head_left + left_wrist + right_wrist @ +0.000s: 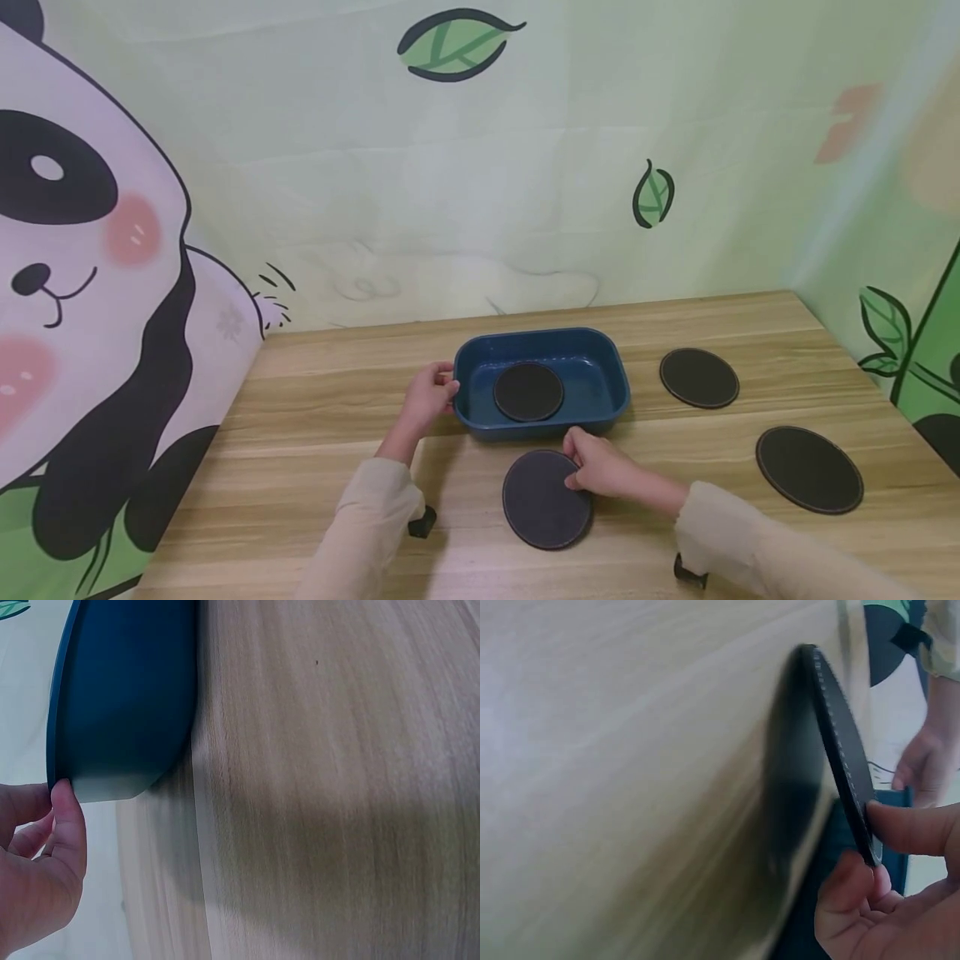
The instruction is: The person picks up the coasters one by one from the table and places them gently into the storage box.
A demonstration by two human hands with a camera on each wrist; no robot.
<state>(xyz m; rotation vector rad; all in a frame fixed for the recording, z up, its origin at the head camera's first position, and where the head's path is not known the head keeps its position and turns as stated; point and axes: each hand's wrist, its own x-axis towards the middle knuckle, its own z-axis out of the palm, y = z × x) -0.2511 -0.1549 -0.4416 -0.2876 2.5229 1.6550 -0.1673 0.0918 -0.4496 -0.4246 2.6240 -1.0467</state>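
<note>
A dark blue rectangular tray sits on the wooden table, and one round black coaster lies inside it. At the tray's left end, my left hand pinches the rim between thumb and fingers; the left wrist view shows the thumb against the outer wall. My right hand pinches a second round coaster by its edge, just in front of the tray. In the right wrist view this coaster is raised off the table, its pale stitched edge showing, with the thumb on one face and fingers on the other.
Two more black coasters lie flat on the table to the right, one beside the tray and one nearer the right edge. Behind the wooden table hangs a cloth backdrop printed with a panda and leaves.
</note>
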